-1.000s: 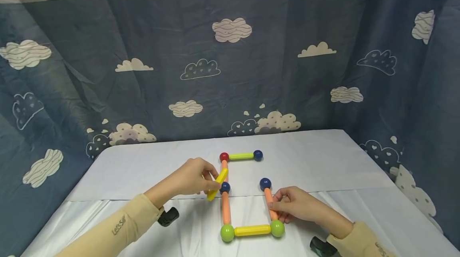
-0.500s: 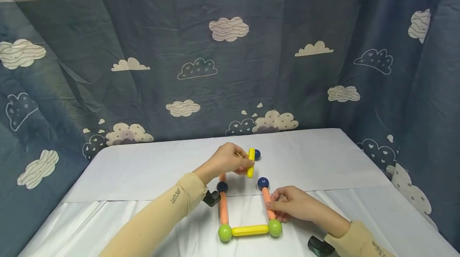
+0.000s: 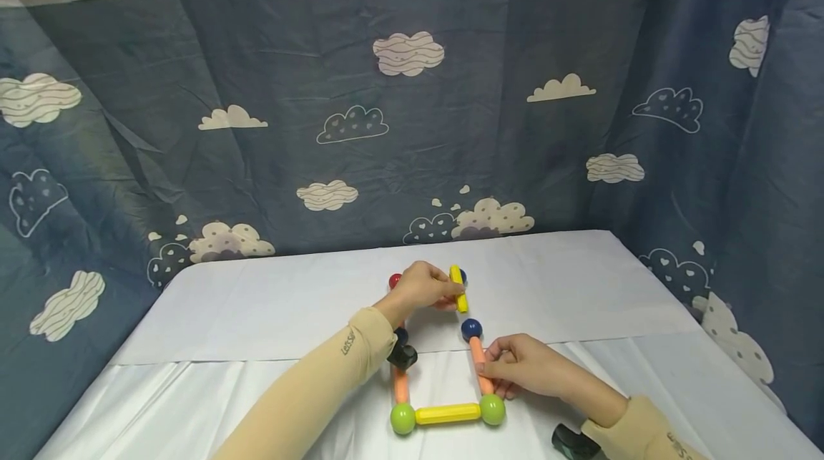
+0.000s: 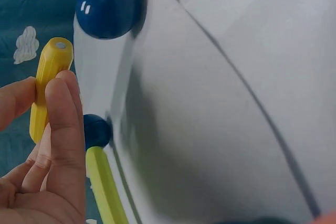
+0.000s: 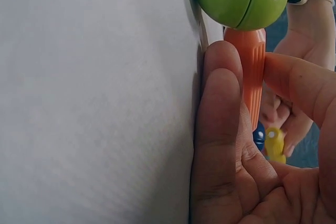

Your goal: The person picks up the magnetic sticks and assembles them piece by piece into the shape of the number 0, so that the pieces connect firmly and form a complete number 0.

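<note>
Thumb and fingers of my left hand [image 3: 425,287] pinch a yellow magnetic stick [image 3: 461,295], raised above the table; the left wrist view shows a small metal disc in the end of this yellow stick [image 4: 50,82]. Just nearer is a dark blue ball [image 3: 471,329], joined to an orange stick [image 3: 478,356] that my right hand [image 3: 524,367] pinches. A green ball [image 3: 492,410] sits at that orange stick's near end. From it, a second yellow stick [image 3: 447,413] runs left to another green ball [image 3: 403,418]. Beyond my left hand lies another blue ball [image 3: 463,276].
The left side of the frame has an orange stick [image 3: 401,387], a blue ball [image 3: 402,335] and a red ball [image 3: 395,280], partly behind my left arm. A lime stick [image 4: 107,187] meets the far blue ball. A cloud-patterned curtain [image 3: 360,52] backs the white table [image 3: 547,274].
My left hand has carried the yellow stick from the left blue ball rightwards and away, to near the far blue ball. My right hand keeps its hold on the orange stick.
</note>
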Demonstrator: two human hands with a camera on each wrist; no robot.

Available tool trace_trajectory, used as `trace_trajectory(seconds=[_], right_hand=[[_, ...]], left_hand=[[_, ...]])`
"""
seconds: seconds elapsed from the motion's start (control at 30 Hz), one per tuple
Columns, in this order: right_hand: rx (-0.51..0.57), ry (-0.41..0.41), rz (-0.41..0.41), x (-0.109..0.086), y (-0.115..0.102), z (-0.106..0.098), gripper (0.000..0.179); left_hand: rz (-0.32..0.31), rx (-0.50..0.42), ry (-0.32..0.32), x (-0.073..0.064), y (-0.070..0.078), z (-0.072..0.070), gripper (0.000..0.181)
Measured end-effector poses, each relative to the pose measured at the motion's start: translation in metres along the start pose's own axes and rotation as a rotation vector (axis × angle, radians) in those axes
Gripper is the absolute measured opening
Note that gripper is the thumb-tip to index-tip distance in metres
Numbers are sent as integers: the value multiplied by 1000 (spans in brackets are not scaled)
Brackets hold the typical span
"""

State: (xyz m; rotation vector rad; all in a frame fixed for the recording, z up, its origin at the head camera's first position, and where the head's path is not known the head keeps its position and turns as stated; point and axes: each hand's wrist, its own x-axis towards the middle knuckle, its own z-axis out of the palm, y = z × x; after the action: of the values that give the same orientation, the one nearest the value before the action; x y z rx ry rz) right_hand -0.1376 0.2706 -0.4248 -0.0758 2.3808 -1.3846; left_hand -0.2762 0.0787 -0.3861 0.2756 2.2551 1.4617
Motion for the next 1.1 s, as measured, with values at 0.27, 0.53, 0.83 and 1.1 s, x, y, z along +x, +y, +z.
trace_trajectory(seconds=[0.27, 0.53, 0.83, 1.1], right_hand=[[-8, 16, 7, 0, 1, 1, 24], [-9, 21, 14, -1, 0, 2, 25], [-16, 31, 9, -1, 0, 2, 25], [-1, 16, -5, -1, 0, 2, 23]], left_hand=[[2, 2, 0, 2, -4, 13, 18], [-21, 38, 8, 0, -4, 18, 18], [-41, 59, 19, 3, -5, 21, 19], [-60, 103, 12, 4, -5, 23, 20]])
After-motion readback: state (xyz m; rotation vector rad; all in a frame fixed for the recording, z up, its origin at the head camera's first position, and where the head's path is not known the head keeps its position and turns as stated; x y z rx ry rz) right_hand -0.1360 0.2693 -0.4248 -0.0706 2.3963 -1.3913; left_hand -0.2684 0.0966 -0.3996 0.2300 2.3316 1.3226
